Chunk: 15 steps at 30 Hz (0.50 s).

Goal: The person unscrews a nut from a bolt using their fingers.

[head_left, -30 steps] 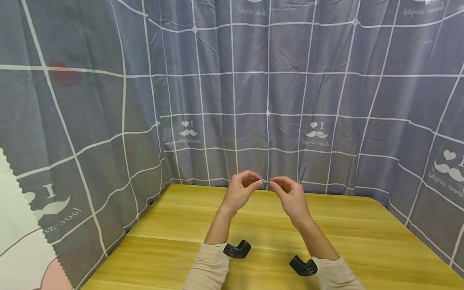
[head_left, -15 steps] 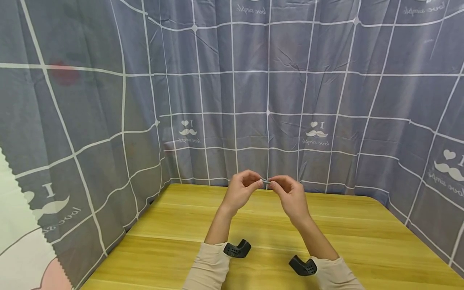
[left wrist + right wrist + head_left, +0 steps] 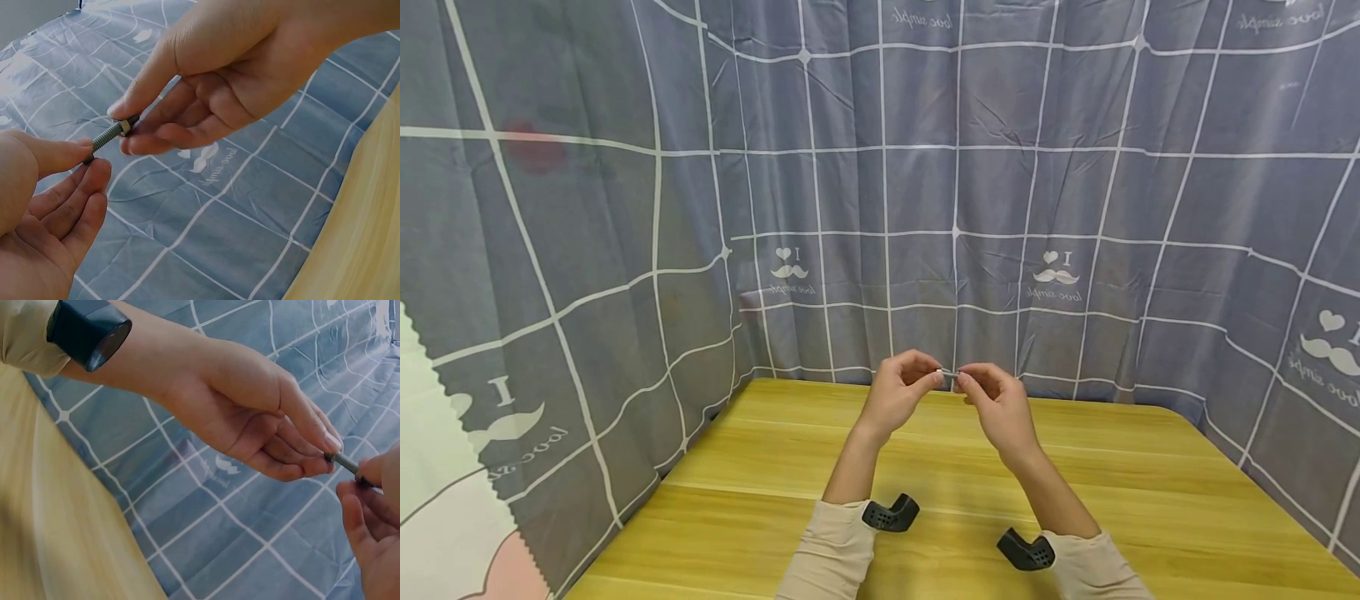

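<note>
There's a small threaded bolt (image 3: 105, 139) held up in the air between two bare hands, running from one set of fingertips to the other, and from the head view it shows against the curtain just over the table's far edge. A nut (image 3: 125, 127) sits on the bolt, close by the right hand's fingertips; the bolt's ends are partly covered, so I can't tell how each is shaped. To the left of the bolt, the left hand (image 3: 893, 395) pinches one end between thumb and fingers; to its right, the right hand (image 3: 1002, 410) pinches the end with the nut. The hands are near each other but not touching, with the bolt's grey thread showing between them. Nearer the person than the bolt come two black wrist cameras (image 3: 891, 514) and beige sleeves (image 3: 829, 550). Below the bolt spreads a yellow wood-grain table (image 3: 951, 467), and beyond it hangs a grey-blue curtain (image 3: 917, 192) with white grid lines, hearts, moustaches and mirrored lettering
</note>
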Available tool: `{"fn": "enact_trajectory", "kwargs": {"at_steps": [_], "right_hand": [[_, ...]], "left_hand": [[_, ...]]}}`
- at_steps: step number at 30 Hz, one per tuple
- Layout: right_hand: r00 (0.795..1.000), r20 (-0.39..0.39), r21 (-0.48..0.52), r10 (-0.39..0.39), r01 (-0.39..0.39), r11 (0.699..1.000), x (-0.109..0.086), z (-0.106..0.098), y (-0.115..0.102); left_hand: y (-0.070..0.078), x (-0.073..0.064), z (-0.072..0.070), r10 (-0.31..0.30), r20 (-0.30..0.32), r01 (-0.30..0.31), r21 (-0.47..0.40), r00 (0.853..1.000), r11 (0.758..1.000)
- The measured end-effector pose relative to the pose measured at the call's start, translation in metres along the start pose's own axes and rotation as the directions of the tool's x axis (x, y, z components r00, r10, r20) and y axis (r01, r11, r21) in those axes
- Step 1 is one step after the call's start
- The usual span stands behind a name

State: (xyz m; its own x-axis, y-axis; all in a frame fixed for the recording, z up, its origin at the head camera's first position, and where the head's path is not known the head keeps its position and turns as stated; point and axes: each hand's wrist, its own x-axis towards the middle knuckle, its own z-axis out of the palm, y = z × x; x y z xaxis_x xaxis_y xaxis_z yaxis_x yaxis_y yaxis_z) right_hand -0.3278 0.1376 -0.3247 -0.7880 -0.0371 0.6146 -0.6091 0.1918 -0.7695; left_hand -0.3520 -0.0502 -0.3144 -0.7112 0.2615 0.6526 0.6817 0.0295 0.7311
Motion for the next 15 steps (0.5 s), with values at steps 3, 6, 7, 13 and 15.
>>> {"fn": "enact_trajectory", "kwargs": {"at_steps": [3, 6, 7, 13, 15], "right_hand": [[1.0, 0.007, 0.035, -0.028, 0.028, 0.999, -0.0004, -0.0009, -0.0001], [0.999, 0.006, 0.056, -0.053, 0.053, 0.997, -0.0009, -0.0007, -0.0017], [0.998, 0.006, 0.063, -0.059, 0.059, 0.996, -0.001, -0.0005, -0.0022], [0.999, 0.013, 0.055, -0.033, 0.032, 0.998, -0.0013, -0.0004, -0.0032], [1.0, 0.023, 0.05, -0.019, 0.018, 0.999, -0.0011, -0.0002, -0.0029]], "left_hand": [[0.0006, -0.0005, -0.0002, 0.002, -0.001, -0.002, -0.002, 1.0, 1.0], [0.0013, -0.0011, 0.0, 0.006, -0.004, -0.006, -0.007, 1.0, 1.0], [0.0016, -0.0013, 0.0003, 0.009, -0.008, -0.009, -0.009, 1.0, 1.0], [0.0019, -0.0013, 0.0007, 0.008, -0.01, -0.008, -0.017, 1.0, 1.0], [0.0016, -0.001, 0.0003, 0.006, -0.006, -0.006, -0.011, 1.0, 1.0]]}}
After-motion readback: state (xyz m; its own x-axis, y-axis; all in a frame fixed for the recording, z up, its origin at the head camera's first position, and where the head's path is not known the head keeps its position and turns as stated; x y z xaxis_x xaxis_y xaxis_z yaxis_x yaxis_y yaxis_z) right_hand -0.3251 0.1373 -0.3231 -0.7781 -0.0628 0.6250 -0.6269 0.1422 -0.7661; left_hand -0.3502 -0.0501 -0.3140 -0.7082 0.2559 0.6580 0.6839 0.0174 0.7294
